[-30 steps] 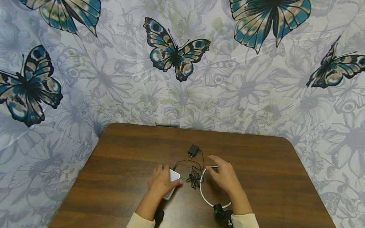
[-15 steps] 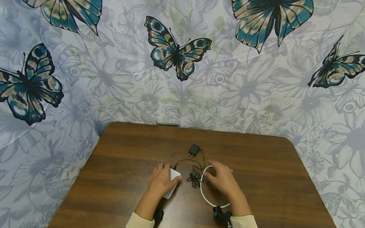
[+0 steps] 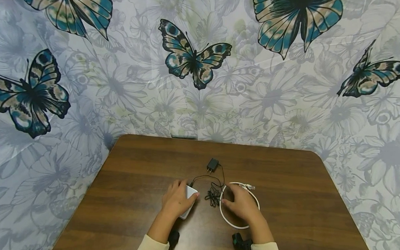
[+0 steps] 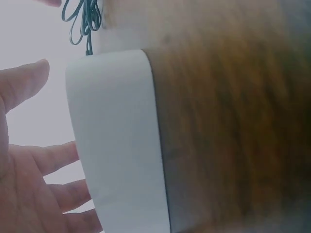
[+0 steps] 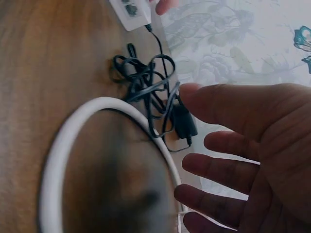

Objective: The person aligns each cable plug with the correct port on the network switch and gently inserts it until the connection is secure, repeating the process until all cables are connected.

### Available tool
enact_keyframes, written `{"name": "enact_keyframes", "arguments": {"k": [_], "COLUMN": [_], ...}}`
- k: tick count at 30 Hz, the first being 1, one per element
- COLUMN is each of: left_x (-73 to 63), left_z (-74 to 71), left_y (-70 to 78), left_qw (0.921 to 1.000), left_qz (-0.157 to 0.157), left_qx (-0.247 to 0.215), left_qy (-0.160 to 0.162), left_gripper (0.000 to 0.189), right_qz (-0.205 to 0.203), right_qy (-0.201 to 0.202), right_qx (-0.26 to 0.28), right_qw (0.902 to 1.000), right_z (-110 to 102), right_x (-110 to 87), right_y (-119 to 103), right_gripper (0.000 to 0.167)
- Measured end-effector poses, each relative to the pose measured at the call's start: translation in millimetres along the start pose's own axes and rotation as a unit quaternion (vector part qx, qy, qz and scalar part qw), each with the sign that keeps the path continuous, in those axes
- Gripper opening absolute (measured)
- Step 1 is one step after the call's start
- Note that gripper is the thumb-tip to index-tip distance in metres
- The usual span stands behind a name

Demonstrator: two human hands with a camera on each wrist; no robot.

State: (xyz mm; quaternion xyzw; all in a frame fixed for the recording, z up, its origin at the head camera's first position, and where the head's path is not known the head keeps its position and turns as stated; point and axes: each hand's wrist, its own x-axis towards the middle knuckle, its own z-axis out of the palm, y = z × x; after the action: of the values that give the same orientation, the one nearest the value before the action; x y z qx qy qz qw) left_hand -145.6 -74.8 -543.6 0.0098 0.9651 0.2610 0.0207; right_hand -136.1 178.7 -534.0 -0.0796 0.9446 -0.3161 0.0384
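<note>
A white, flat, round-cornered box lies on the table with a thin black cord plugged into its far end. My left hand is over its left side, fingers spread; the left wrist view shows fingertips against the box's long edge and the thumb apart from it. A looped white network cable with a clear plug lies to the right. Over that loop is my right hand, fingers loosely extended, fingertips near the cable's far side and nothing gripped.
Between the hands lies a bundled black cord, leading to a black power adapter with its prongs toward me. The brown wooden table ends at a butterfly-print cloth behind.
My right hand has drawn back toward me from the loop's far edge, uncovering the plug and the loop's right side. The left hand and the white box stay nearly still.
</note>
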Motion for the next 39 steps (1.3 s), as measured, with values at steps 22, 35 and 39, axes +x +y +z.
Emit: {"name": "enact_keyframes", "arguments": {"k": [22,35,39], "left_x": [-3.8,-4.7,-4.9], "left_z": [-1.2,-5.5,-6.3], "left_y": [-5.7,-1.0,1.2], "left_qw": [0.9995,0.9982,0.9974], "left_qz": [0.013,0.055,0.067], "left_qx": [0.005,-0.013,-0.023], "left_qy": [-0.027,-0.02,-0.014], "left_gripper": [0.081,0.072,0.068], "right_qz": [-0.015,-0.045,-0.043], "right_qy": [0.012,0.059,0.067], "right_qx": [-0.087,-0.086,-0.093], "right_qw": [0.996,0.9935,0.9925], "right_z": [23,35,36], "right_x": [-20.7,-23.2,-23.9], "right_y": [4,8,8], "right_gripper": [0.036,0.028,0.028]}}
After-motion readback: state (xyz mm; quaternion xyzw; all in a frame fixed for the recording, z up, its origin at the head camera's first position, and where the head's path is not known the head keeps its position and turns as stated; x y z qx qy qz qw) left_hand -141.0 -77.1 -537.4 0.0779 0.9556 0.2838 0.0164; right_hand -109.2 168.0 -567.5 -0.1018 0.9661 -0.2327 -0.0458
